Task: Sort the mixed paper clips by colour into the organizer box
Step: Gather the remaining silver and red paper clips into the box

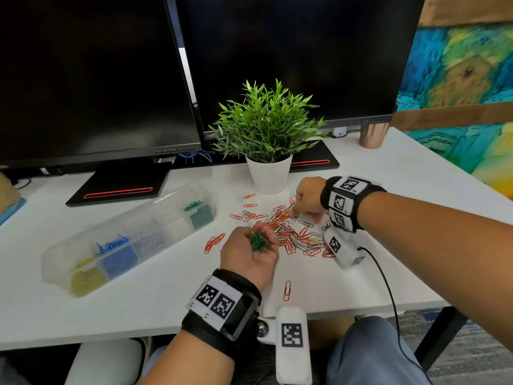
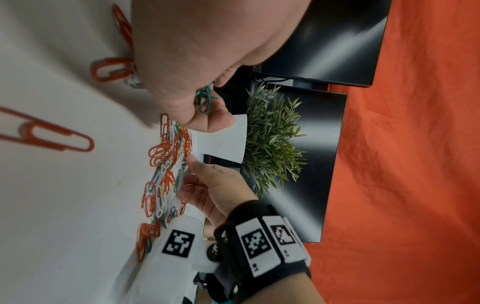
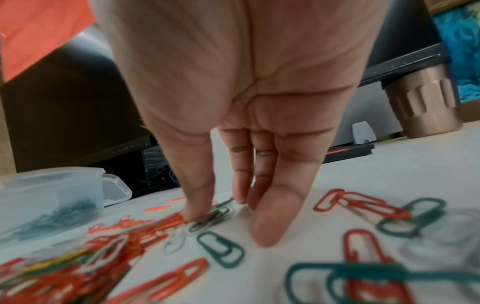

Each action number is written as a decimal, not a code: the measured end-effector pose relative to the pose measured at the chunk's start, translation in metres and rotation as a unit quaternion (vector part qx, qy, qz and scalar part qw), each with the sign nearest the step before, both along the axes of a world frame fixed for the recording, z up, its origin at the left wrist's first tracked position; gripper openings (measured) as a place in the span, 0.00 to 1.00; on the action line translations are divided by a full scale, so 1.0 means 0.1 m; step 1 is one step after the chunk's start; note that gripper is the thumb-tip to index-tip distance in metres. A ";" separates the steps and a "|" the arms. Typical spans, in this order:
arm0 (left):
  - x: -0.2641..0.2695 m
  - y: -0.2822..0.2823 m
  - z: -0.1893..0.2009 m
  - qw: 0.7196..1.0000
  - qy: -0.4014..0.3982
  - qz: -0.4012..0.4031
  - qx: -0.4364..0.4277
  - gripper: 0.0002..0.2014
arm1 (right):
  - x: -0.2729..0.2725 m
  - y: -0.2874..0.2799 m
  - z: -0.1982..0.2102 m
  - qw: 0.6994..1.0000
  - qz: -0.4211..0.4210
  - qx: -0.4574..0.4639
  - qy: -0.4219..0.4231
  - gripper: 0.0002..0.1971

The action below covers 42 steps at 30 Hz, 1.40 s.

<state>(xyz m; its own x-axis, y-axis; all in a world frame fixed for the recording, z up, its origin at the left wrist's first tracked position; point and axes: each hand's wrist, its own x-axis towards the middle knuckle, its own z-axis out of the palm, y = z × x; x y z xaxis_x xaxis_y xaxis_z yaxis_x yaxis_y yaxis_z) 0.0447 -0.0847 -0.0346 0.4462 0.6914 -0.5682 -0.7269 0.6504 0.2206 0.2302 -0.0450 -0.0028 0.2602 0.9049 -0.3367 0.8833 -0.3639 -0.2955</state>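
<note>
**Green pass under way: left palm loaded, right hand picking**

Far left on the desk [image 1: 138, 309]: the clear organizer box [image 1: 83, 243], long axis running from near-left to far-right. Compartments along it, near end first: yellow, blue, white, one that reads as bare or too faint to tell, then green clips [image 1: 192, 206] at the far end.

Centre: your left hand [image 1: 251, 252] is turned palm up, fingers cupped around a small bundle of green paper clips [image 1: 258, 241]. It sits between the box and the mixed pile [image 1: 294, 232], at the pile's near-left edge. One stray red clip [image 1: 287, 290] lies near the desk edge, just right of your left wrist.

Right: your right hand [image 1: 306, 200] is palm down on the far side of the pile, fingers pointing down. The right wrist view shows thumb and fingertips [image 3: 197, 214] closing on a green clip [image 3: 207, 221] at the edge of the red tangle; it is blurred, so whether the clip is truly pinched I cannot tell. More loose green clips lie just right of the fingers.

The relation that matters: the green compartment lies left of both hands, at the box's far end. Your left hand, the loaded one, is nearer. Likely next you pass the picked clip to that palm, then carry left.

Readable writing: a "ThinkVision" mark on the monitor [image 1: 291, 51] bezel behind the potted plant [image 1: 266, 126], partly hidden by leaves. The wrist bands carry square coded markers, no words.
</note>
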 end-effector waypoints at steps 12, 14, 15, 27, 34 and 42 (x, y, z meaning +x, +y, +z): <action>-0.11 0.07 0.01 1.000 -0.008 0.020 -0.007 0.11 | 0.00 0.15 -0.08 1.000 -0.026 -0.002 -0.002 0.14; -0.12 0.09 -0.02 1.000 -0.007 0.020 -0.005 0.12 | -0.03 0.18 -0.10 0.999 -0.038 0.005 -0.006 0.21; -0.12 0.09 -0.03 1.000 -0.008 0.022 -0.006 0.12 | -0.05 0.18 -0.11 0.999 -0.045 0.012 -0.011 0.22; -0.18 0.09 -0.07 1.000 0.018 0.006 0.009 0.08 | -0.04 0.14 -0.09 0.995 -0.074 -0.007 0.061 0.12; -0.18 0.07 -0.09 1.000 0.025 0.012 0.004 0.08 | -0.08 0.21 -0.14 0.996 -0.073 0.005 -0.041 0.17; -0.22 0.02 0.00 0.999 0.019 0.012 0.024 0.10 | -0.23 0.04 0.04 0.999 -0.028 -0.016 -0.028 0.15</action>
